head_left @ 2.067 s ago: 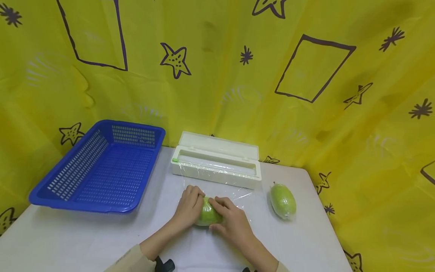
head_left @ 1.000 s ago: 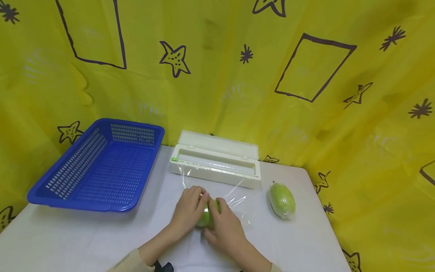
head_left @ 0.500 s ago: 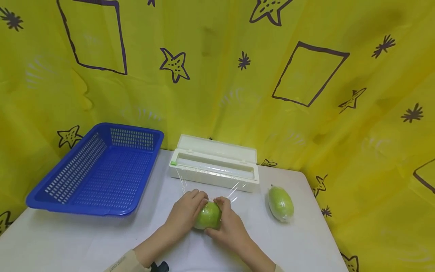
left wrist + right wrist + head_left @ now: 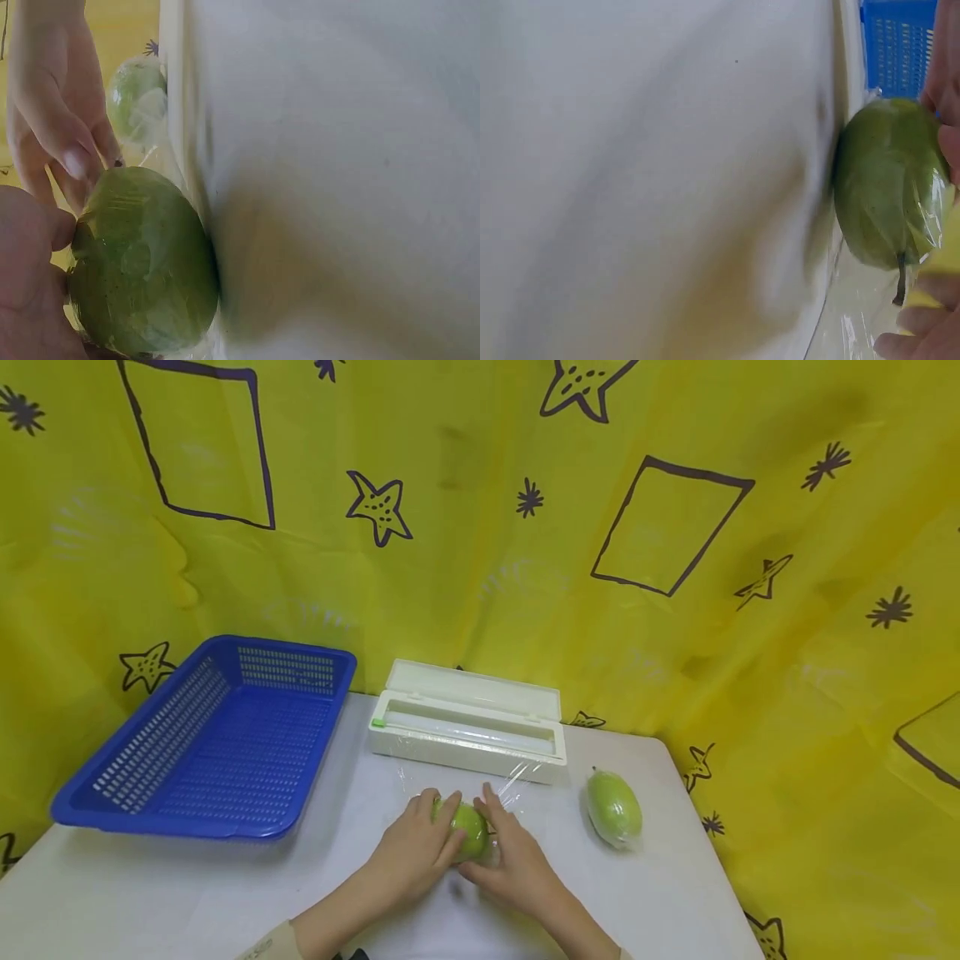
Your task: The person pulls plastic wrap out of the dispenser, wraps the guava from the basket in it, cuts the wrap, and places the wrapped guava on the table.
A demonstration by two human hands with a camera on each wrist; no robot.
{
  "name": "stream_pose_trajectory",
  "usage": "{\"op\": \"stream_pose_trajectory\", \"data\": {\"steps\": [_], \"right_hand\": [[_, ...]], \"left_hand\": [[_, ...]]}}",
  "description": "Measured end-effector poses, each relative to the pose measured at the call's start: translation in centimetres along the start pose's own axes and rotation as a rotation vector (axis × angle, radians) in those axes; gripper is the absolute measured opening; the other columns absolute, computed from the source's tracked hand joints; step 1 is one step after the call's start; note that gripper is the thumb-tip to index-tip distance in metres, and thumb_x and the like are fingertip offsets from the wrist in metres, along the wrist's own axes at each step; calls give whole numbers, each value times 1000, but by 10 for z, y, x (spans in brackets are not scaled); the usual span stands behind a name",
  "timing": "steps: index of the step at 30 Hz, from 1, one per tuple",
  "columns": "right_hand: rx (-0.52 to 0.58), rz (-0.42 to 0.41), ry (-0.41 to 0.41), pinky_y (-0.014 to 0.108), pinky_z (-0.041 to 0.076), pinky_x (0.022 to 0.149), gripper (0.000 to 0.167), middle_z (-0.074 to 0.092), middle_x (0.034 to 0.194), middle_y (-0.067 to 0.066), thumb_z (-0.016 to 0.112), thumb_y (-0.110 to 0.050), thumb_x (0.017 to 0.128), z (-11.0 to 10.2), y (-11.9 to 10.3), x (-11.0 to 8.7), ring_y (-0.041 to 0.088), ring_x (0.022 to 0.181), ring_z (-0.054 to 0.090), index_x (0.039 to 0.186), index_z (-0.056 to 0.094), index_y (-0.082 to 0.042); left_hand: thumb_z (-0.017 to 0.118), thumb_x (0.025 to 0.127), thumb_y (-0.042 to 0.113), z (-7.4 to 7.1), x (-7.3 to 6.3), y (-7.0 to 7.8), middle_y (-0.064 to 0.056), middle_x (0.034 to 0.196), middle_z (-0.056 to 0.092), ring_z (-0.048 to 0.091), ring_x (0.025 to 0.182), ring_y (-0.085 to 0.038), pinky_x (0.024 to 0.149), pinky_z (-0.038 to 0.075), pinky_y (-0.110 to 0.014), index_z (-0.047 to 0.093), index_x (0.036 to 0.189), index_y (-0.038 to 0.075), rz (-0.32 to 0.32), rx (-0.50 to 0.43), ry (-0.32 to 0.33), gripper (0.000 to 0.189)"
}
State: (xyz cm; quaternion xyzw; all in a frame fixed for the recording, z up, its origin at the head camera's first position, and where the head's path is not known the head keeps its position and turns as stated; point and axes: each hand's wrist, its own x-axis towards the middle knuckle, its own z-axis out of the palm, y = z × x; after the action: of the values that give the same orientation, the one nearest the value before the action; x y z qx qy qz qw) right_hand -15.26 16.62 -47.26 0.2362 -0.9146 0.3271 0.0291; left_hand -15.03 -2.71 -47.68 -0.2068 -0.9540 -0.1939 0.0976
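Note:
A green mango (image 4: pixel 471 831), wrapped in clear, shiny film, lies on the white table between both hands. My left hand (image 4: pixel 415 845) grips it from the left, fingers over its top. In the right wrist view, the mango (image 4: pixel 889 180) has its dark stem (image 4: pixel 901 279) pointing towards my right hand (image 4: pixel 930 326). In the head view, my right hand (image 4: pixel 517 860) is at the mango's right end, its fingers extended and thumb apart, with loose film by them. Cling film (image 4: pixel 513 785) stretches back to a white dispenser box (image 4: pixel 465 752) with its lid up.
A second film-wrapped mango (image 4: pixel 614 808) lies to the right on the table (image 4: pixel 660 893). At the left stands a blue slotted basket (image 4: pixel 198 831) with nothing in it. A yellow patterned curtain (image 4: pixel 450 585) hangs behind the table.
The mango has been turned between the hands. My left hand has shifted further over its top, and my right fingers have straightened and loosened. The head view has shifted slightly.

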Motion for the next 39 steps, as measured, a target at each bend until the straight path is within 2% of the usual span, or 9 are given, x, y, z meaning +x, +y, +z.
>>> {"op": "stream_pose_trajectory", "data": {"steps": [3, 6, 9, 13, 16, 22, 29, 33, 39], "right_hand": [[49, 41, 80, 62, 39, 107, 91, 43, 154, 14, 83, -28, 76, -6, 5, -9, 39, 139, 42, 153, 38, -11], [151, 102, 161, 43, 55, 89, 58, 64, 123, 10, 82, -16, 76, -14, 9, -22, 27, 111, 63, 131, 62, -10], [363, 214, 57, 27, 55, 68, 43, 67, 95, 3, 78, -11, 82, -22, 15, -34, 14, 80, 63, 122, 64, -9], [620, 284, -139, 25, 57, 74, 58, 63, 120, 23, 69, -13, 92, -22, 22, -42, 23, 97, 69, 143, 44, -1], [697, 258, -121, 25, 57, 84, 66, 48, 140, 30, 67, -11, 94, -15, 21, -39, 38, 117, 62, 149, 35, 1], [620, 266, 13, 23, 56, 85, 55, 54, 137, 20, 69, -16, 93, -3, 14, -22, 33, 116, 64, 142, 48, -2], [513, 263, 236, 23, 57, 70, 18, 66, 101, 7, 70, -12, 92, 7, 13, -4, 12, 83, 66, 108, 68, -5], [477, 242, 237, 22, 56, 66, 18, 67, 92, 7, 67, -5, 91, 10, 12, 3, 11, 77, 63, 109, 63, -4], [305, 144, 222, 22, 57, 69, 12, 60, 103, 4, 65, -4, 91, 12, 8, 4, 11, 85, 62, 100, 70, -10]], "left_hand": [[48, 103, 36, -1, 1, -3, -25, 127, 51, 58, 112, -37, 77, 60, -42, 49, 143, 2, -14, -13, -8, 53], [45, 104, 41, -1, 4, -4, -25, 126, 50, 56, 110, -36, 76, 58, -44, 48, 142, 0, -47, -73, -21, 56], [42, 104, 49, 1, 8, -6, -25, 125, 49, 55, 109, -35, 77, 57, -46, 46, 141, -1, -83, -128, -25, 62], [42, 103, 51, 3, 11, -9, -24, 123, 50, 55, 107, -33, 79, 56, -46, 47, 138, -2, -102, -146, -15, 64], [47, 102, 50, 3, 12, -9, -19, 119, 52, 54, 102, -28, 79, 55, -43, 49, 135, -1, -92, -144, -13, 61], [53, 100, 50, 2, 9, -6, -23, 124, 53, 56, 111, -34, 86, 55, -48, 47, 139, -5, -62, -147, -32, 67], [54, 99, 48, 2, 7, -4, -26, 128, 51, 55, 118, -39, 94, 53, -50, 47, 140, -6, -29, -113, -21, 68], [57, 98, 46, 1, 7, -3, -26, 129, 52, 54, 119, -39, 99, 51, -49, 48, 138, -8, -9, -101, -15, 67], [55, 99, 47, 0, 7, -1, -26, 139, 49, 48, 130, -41, 109, 42, -49, 43, 142, -11, -16, -91, -36, 73]]}}
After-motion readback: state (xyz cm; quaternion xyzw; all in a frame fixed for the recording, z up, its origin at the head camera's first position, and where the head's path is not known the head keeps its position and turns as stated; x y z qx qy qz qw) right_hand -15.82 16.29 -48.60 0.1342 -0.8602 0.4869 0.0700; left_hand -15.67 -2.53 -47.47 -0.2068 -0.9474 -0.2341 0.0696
